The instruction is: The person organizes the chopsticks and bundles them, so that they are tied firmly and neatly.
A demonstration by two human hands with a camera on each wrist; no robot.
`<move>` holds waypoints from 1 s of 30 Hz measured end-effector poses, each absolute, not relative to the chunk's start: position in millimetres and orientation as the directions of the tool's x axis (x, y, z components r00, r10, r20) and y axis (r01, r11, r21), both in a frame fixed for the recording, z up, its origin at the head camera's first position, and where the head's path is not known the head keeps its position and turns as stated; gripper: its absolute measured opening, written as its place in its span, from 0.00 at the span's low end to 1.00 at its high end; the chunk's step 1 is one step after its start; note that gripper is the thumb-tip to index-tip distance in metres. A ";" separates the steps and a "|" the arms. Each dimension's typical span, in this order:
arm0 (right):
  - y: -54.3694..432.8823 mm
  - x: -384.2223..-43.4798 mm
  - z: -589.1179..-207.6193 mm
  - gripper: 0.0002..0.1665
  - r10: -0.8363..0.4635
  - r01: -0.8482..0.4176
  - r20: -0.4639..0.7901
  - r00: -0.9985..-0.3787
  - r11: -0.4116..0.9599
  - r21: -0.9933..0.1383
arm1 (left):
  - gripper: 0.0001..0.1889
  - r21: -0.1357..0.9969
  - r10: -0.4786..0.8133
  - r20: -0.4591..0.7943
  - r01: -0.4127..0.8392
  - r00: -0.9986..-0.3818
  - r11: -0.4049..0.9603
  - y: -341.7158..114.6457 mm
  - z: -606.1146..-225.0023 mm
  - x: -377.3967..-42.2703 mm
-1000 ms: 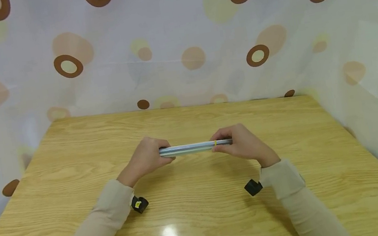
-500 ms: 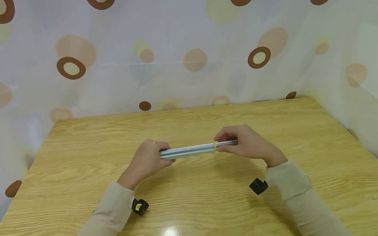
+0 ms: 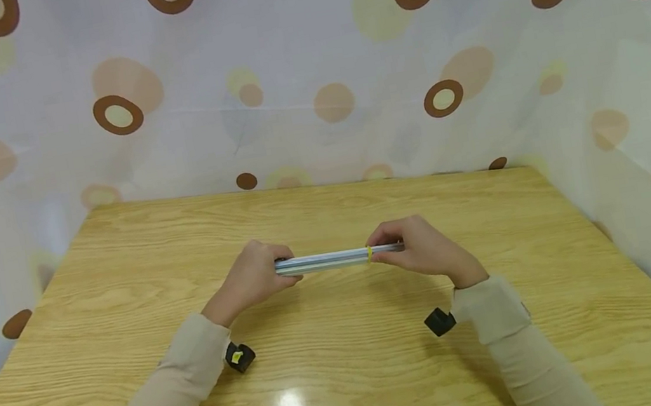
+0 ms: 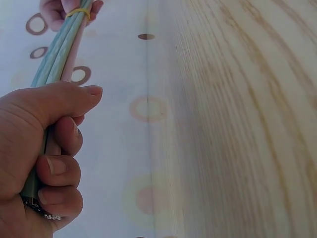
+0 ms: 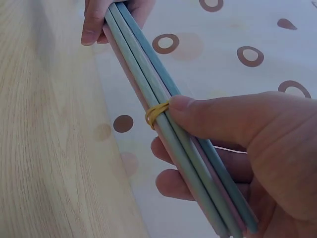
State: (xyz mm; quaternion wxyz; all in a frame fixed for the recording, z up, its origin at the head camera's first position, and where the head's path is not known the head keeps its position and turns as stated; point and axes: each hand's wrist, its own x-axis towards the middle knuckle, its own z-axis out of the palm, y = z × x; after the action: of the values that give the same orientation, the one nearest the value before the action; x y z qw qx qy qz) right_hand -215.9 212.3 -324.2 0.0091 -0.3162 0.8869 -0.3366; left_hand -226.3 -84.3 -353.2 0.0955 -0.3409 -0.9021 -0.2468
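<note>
A slim bundle of pastel chopsticks (image 3: 328, 261), in green, blue and pink, is held level above the table in the head view. My left hand (image 3: 252, 275) wraps round its left end, with thumb and curled fingers (image 4: 59, 171) clasping the sticks in the left wrist view. Toward the other end, a yellow rubber band (image 5: 157, 113) circles the bundle. My right hand (image 3: 425, 251) pinches the bundle there; its thumb tip (image 5: 181, 103) presses right at the band, with fingers behind the sticks. The fingers partly hide both ends in the head view.
Beneath the hands is a wood-grain table (image 3: 339, 371) with a bright light reflection near its front. A pale curtain (image 3: 275, 47) with brown ring patterns rises along the back and sides. Black wrist cameras (image 3: 440, 321) sit below each cuff.
My right hand first shifted slightly right along the chopsticks, then came partly back, with its fingertips now at the rubber band. My left hand keeps its grip in almost the same place.
</note>
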 end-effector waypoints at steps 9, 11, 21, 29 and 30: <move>204.8 -211.8 -322.1 0.09 -0.592 -0.601 0.209 -0.778 0.605 -0.522 | 0.05 0.358 0.563 0.334 0.655 -0.756 0.666 -80.6 -352.6 -223.8; 203.2 -211.7 -322.5 0.10 -0.600 -0.608 0.206 -0.773 0.607 -0.511 | 0.05 0.344 0.568 0.329 0.656 -0.754 0.671 -78.8 -351.6 -223.1; 203.4 -214.5 -327.7 0.16 -0.600 -0.627 0.246 -0.761 0.584 -0.516 | 0.05 0.334 0.545 0.335 0.637 -0.769 0.695 -80.5 -347.0 -222.4; 207.1 -217.0 -327.1 0.09 -0.596 -0.654 0.278 -0.754 0.639 -0.404 | 0.05 0.365 0.535 0.338 0.632 -0.774 0.684 -85.2 -347.7 -223.4; 206.5 -217.2 -326.8 0.09 -0.596 -0.657 0.281 -0.752 0.646 -0.389 | 0.06 0.368 0.535 0.339 0.632 -0.774 0.682 -85.6 -347.5 -223.7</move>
State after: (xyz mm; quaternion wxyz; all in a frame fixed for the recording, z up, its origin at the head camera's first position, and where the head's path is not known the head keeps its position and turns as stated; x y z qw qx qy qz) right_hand -217.2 206.5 -326.8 -0.0638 -0.3463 0.9049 -0.2392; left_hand -223.7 -85.6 -347.5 0.1023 -0.3200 -0.9114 -0.2376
